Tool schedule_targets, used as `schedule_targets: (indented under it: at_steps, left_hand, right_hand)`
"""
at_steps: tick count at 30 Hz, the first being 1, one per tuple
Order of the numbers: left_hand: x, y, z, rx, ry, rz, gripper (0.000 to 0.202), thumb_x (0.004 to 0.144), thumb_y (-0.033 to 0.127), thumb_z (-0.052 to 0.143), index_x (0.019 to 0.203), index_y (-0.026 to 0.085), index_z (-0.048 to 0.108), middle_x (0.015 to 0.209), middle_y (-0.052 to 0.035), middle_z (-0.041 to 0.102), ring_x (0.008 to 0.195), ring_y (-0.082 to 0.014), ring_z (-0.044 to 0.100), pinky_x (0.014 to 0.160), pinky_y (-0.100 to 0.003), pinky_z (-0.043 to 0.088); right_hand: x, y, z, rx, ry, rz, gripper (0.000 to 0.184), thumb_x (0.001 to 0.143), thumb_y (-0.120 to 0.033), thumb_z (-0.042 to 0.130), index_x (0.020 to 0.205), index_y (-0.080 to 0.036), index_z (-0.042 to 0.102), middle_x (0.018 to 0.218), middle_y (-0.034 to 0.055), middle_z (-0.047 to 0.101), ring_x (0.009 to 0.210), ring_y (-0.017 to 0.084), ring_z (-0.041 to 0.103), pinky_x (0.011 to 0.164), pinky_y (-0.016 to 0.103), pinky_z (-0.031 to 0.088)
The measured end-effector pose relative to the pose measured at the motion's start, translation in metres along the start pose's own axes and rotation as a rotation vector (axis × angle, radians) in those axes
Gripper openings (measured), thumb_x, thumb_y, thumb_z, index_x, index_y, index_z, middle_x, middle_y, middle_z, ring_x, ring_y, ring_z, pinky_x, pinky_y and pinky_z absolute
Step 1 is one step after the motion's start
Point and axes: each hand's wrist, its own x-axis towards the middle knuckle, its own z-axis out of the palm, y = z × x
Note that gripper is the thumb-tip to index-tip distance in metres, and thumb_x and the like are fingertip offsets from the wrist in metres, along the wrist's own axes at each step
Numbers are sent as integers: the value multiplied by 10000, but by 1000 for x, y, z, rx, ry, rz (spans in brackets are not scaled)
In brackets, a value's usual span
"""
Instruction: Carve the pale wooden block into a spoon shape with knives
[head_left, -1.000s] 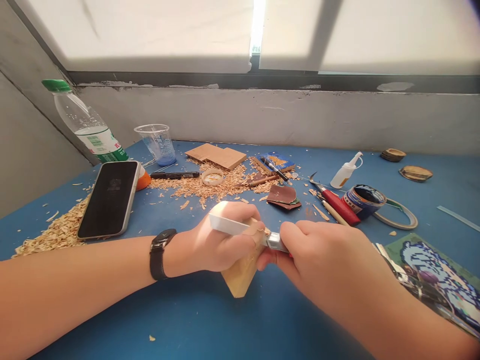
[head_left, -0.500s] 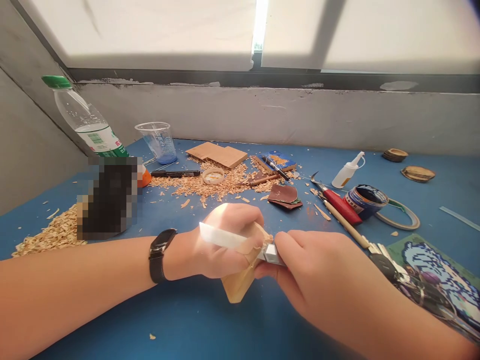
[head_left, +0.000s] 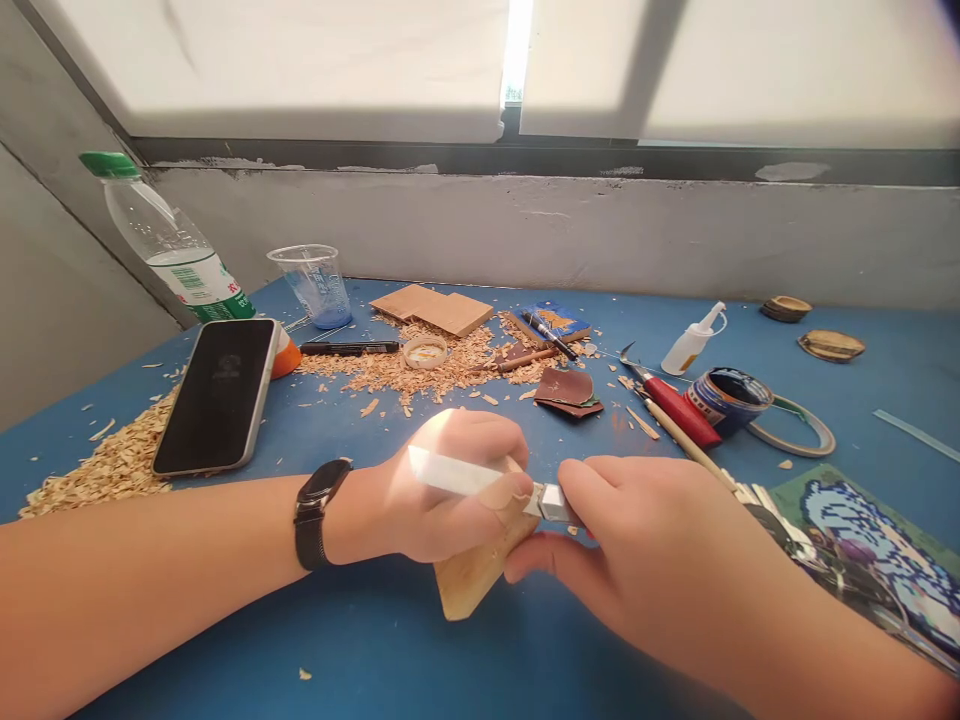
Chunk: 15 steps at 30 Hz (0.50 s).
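Note:
My left hand (head_left: 457, 490), with a black watch on its wrist, is closed around a pale piece of wood (head_left: 472, 580). The wood's lower end juts out below the fingers, and its upper part is mostly hidden. My right hand (head_left: 637, 530) is wrapped round the handle of a utility knife (head_left: 553, 502). The knife's bright blade (head_left: 450, 473) points left, across the back of my left hand's fingers and over the wood. My right thumb reaches out near the wood's right edge.
Wood shavings (head_left: 97, 455) lie under a phone (head_left: 217, 400) at left. Behind stand a bottle (head_left: 187, 265) and a plastic cup (head_left: 315, 290). At right are a red-handled hook knife (head_left: 682, 412), a paint tin (head_left: 727, 400), a glue bottle (head_left: 694, 340) and keys (head_left: 802, 545).
The knife and right hand have shifted slightly right along the wood. The wood has tilted a little, its lower end moving slightly left and down. A small chip shows below the knife.

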Motion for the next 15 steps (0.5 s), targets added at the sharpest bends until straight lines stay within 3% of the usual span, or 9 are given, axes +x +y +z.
schedule_targets:
  at_steps: [6,11,15]
  left_hand:
    - [-3,2,1,80,21,17,291,957,400,470,752,198,515,616,26,491,559,-131,410,535,-287,332]
    - [-2,3,5,139,60,-3,376,987,463,467,746,185,547,635,5,553,577,-137,447,555,-291,354]
    - [-2,3,6,150,70,-33,462,983,563,477,714,190,520,626,-2,547,563,-139,427,533,-295,328]
  right_hand:
    - [-3,-1,-2,46,-27,13,456,1053,-568,530,723,-261,463,577,-57,507,473,161,459,506,345,204]
    - [-4,8,5,133,-97,31,496,1004,-608,610,716,-253,418,590,-63,504,515,136,449,536,336,204]
    - [-5,10,5,167,-181,84,518,1022,-631,558,706,-247,412,595,-48,522,540,140,422,547,346,169]
